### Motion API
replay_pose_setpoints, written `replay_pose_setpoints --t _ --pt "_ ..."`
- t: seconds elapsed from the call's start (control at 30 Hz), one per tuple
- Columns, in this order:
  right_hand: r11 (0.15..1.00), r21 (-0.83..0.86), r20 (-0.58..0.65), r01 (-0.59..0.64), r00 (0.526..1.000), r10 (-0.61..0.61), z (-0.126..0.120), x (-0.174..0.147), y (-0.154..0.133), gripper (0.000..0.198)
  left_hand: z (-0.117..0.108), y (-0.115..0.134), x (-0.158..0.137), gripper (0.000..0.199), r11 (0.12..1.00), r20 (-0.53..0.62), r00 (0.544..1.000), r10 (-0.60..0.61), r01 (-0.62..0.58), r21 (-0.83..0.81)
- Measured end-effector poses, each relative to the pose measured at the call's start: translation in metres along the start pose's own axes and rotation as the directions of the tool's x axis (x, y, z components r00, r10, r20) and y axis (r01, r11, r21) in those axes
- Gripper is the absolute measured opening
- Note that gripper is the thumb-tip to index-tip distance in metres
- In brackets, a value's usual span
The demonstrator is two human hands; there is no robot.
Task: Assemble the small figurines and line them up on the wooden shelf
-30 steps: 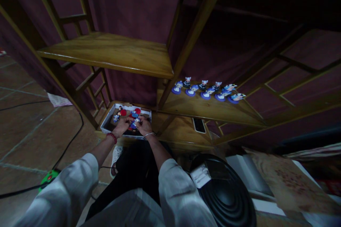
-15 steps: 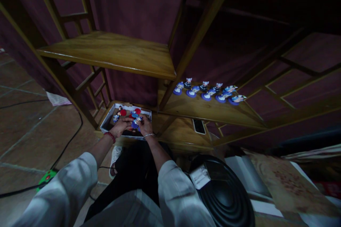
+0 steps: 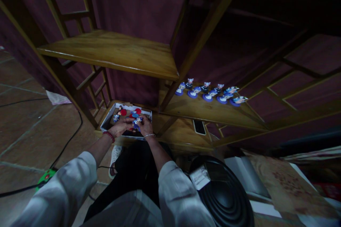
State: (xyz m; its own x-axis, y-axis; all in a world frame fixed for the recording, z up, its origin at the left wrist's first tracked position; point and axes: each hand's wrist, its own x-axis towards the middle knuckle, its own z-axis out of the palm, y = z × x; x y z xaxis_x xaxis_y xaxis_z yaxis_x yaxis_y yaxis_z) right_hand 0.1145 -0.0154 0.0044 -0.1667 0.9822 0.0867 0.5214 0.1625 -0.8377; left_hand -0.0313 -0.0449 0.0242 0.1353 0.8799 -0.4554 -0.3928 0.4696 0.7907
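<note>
A small blue-and-white figurine [image 3: 137, 122] with a purple base is held over a white cardboard box [image 3: 106, 117]. My right hand [image 3: 146, 127] grips it from the right, fingers closed round its side. From the left, my left hand [image 3: 120, 127] reaches in with its fingers against the figurine and its base; the fingertips are partly hidden. Inside the box, beyond my hands, lie a blue figurine [image 3: 116, 117], a dark-haired figurine with a red base [image 3: 123, 112] and other pieces with red and blue bases.
Several figurines on purple bases [image 3: 208, 96] stand in rows on the right wooden shelf [image 3: 191, 110]. A phone [image 3: 199, 127] lies on the lower board. Above the box juts another shelf [image 3: 112, 51]. A black ridged object [image 3: 226, 195] sits right of my legs; cables [image 3: 69, 140] cross the floor.
The figurine has turned slightly between my hands, and its purple base shows less. My left hand has shifted a little; the view has moved slightly.
</note>
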Motion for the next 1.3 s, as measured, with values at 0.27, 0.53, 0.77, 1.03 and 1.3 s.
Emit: replay_pose_setpoints --t 0.27,0.53,0.77,1.03,1.3 --pt "1.0 -0.002 0.01 0.0 1.0 0.0 0.003 0.0017 0.0046 0.029 -0.0019 -0.0002 0.0002 0.036 1.0 -0.026 1.0 -0.009 0.009 -0.019" --pt "1.0 0.011 -0.002 0.018 1.0 -0.018 0.0042 0.0025 0.007 0.027 -0.0033 -0.0007 0.0015 0.036 0.998 -0.043 0.998 -0.038 0.035 -0.049" --pt "0.999 0.025 0.001 0.029 1.0 -0.029 0.0044 0.0039 0.0091 0.027 -0.0048 -0.0024 0.0035 0.032 0.997 -0.017 0.999 -0.03 0.028 -0.072" --pt "0.999 0.003 0.009 0.042 0.999 -0.042 0.0002 0.0012 0.0035 0.029 -0.0055 -0.0028 0.0025 0.038 0.994 -0.02 0.999 -0.041 0.038 -0.105" --pt "0.998 -0.014 0.016 0.062 0.998 -0.061 -0.0005 0.0 0.0032 0.028 -0.0059 -0.0043 0.0043 0.029 0.997 -0.037 0.999 -0.03 0.027 -0.071"
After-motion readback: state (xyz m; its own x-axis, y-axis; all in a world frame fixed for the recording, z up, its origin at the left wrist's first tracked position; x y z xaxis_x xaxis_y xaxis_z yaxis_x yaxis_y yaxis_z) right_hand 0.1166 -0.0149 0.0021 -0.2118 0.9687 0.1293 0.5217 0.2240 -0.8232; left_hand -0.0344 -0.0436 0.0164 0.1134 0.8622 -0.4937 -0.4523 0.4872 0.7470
